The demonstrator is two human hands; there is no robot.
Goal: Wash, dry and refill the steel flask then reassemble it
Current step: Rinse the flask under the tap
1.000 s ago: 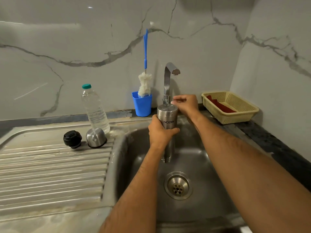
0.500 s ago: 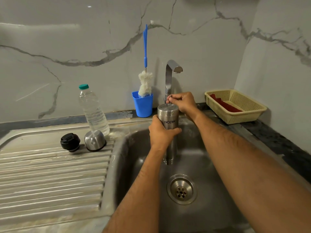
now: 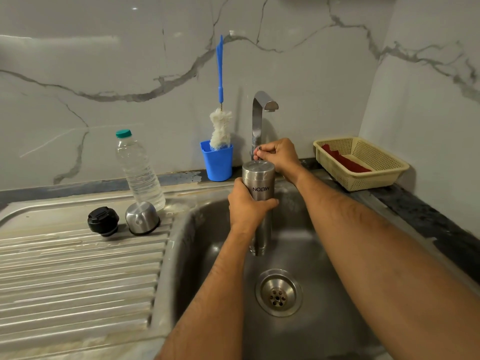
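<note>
My left hand grips the upturned flask over the sink, right hand pinching the tap lever; wet steel could slip.

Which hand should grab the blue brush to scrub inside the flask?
Probably the right hand. It only pinches the tap handle, near the brush in the blue cup. The left hand grips the upside-down flask over the sink.
</note>
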